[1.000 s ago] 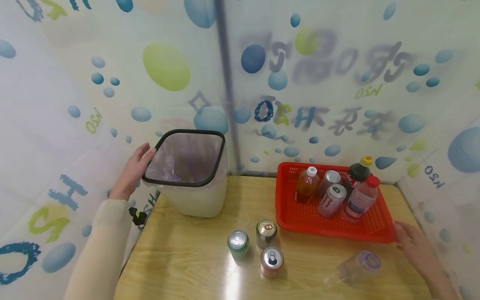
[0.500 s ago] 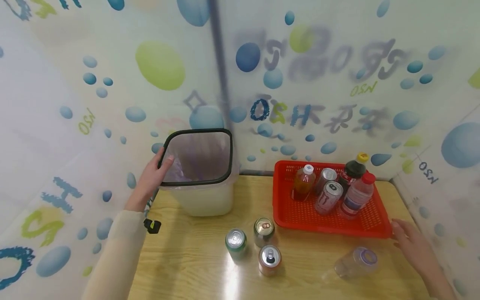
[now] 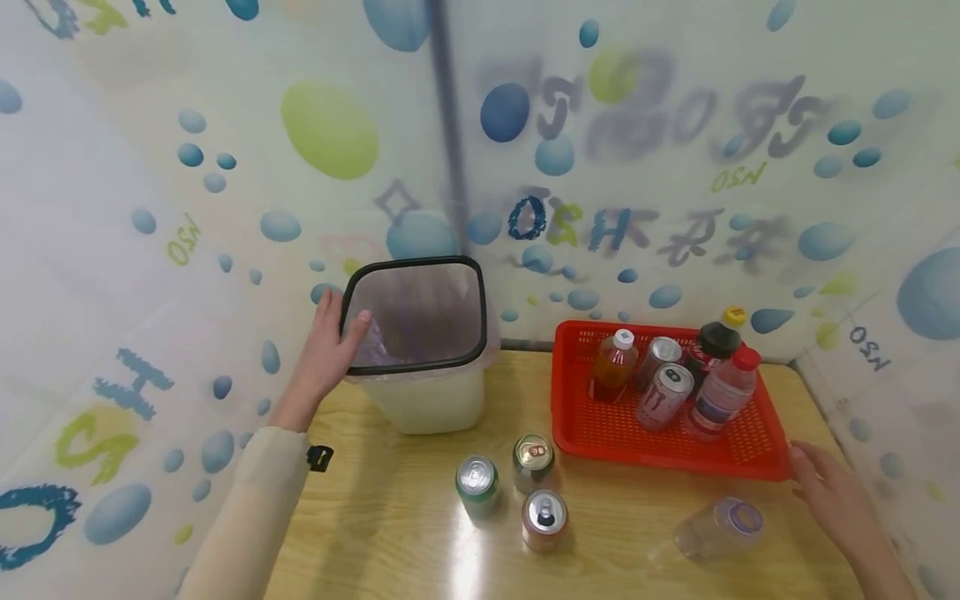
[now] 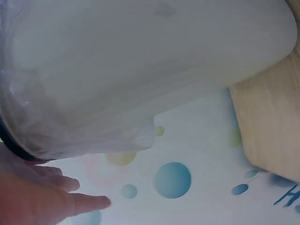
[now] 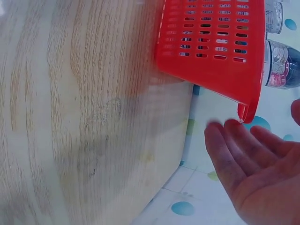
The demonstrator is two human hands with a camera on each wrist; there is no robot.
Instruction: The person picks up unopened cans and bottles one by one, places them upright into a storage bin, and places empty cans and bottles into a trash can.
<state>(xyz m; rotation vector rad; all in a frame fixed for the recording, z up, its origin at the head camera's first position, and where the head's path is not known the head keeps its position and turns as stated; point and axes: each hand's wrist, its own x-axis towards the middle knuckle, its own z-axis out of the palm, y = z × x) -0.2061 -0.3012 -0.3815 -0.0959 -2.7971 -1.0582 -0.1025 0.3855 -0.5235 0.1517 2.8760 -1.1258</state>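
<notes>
In the head view my left hand (image 3: 318,358) lies against the left side of a white trash bin (image 3: 431,400) with a black rim and a clear plastic liner. Its thumb overlaps the rim and its fingers extend along the outside. The left wrist view has these straight fingers (image 4: 86,202) below the rim. My right hand (image 3: 828,492) is at the front right corner of a red plastic basket (image 3: 637,454), palm up in the right wrist view, fingertips (image 5: 232,124) right at the rim. Bottles and cans stand in the basket, including a red-capped bottle (image 3: 723,392) and an amber drink bottle (image 3: 613,371).
On the wooden table (image 3: 405,533) stand a green can (image 3: 477,487), a gold-topped can (image 3: 533,462) and a reddish can (image 3: 543,521). A clear bottle with a purple cap (image 3: 718,530) is at front right. Patterned curtains (image 3: 555,150) enclose the table.
The bin has slid right along the table, with my left hand moving along at its rim. My right hand stays at the basket's corner. The cans and basket keep their places.
</notes>
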